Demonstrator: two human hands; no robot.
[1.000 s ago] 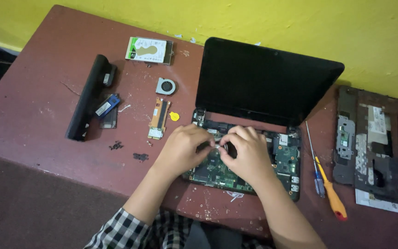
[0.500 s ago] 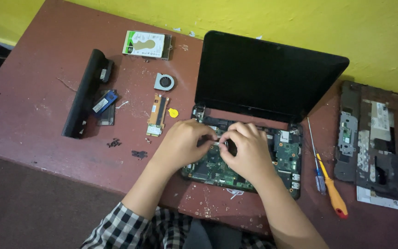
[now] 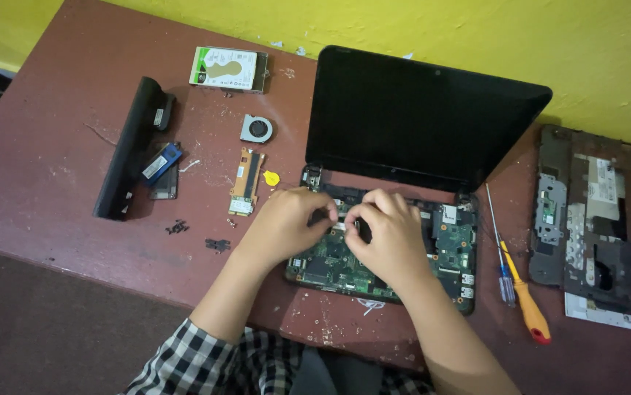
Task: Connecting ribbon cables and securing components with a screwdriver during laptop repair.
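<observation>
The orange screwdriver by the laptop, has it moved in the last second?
No. The orange screwdriver lies in the same spot between the laptop and the black cover; only the camera view shifted slightly.

A worn, reddish-brown counter [image 3: 52, 183] stands pushed against a bright yellow wall [image 3: 476, 36], its surface scuffed, scratched and flecked with pale specks and crumbs. Chipped paint shows along the foot of the wall where it meets the counter's far edge. Below the near edge lies a dull, brownish-grey floor [image 3: 44, 329], plain and slightly dusty. A dark shape sits at the far left, too cut off to identify. Even, soft light falls from above, throwing only faint shadows across the counter.
</observation>
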